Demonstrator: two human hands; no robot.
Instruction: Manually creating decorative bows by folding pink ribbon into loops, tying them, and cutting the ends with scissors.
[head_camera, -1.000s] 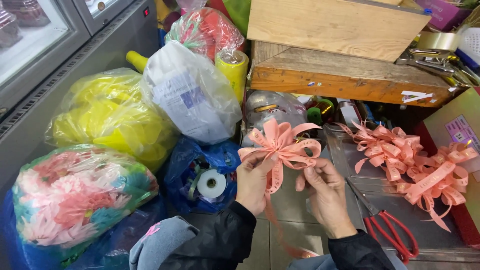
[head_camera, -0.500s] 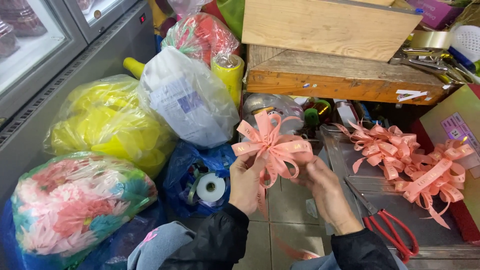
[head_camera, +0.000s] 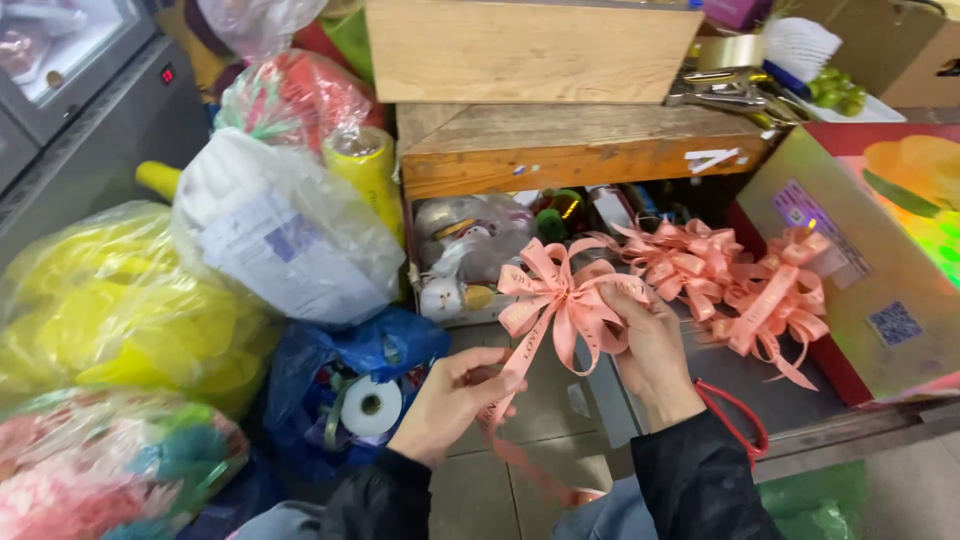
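Below my head camera, my right hand (head_camera: 652, 352) was raised in front of me with its fingers curled shut around the knot of a pink ribbon bow (head_camera: 560, 300), whose loops fanned out above and to the left of my knuckles. My left hand (head_camera: 452, 400) sat lower, fingers pinched lightly on the ribbon tail (head_camera: 530, 462) that hung down from the bow and trailed toward my lap. Just right of the bow, a pile of finished pink bows (head_camera: 735, 275) lay on a grey surface against a red box (head_camera: 870, 250). Red-handled scissors (head_camera: 742, 420) peeked out behind my right wrist. To my left stood a blue bag (head_camera: 390, 345) holding a white tape roll (head_camera: 371, 406), with a clear plastic bag (head_camera: 285, 235) and a yellow bag (head_camera: 120, 310) beyond it. A wooden shelf (head_camera: 570, 150) ran across above the bow.
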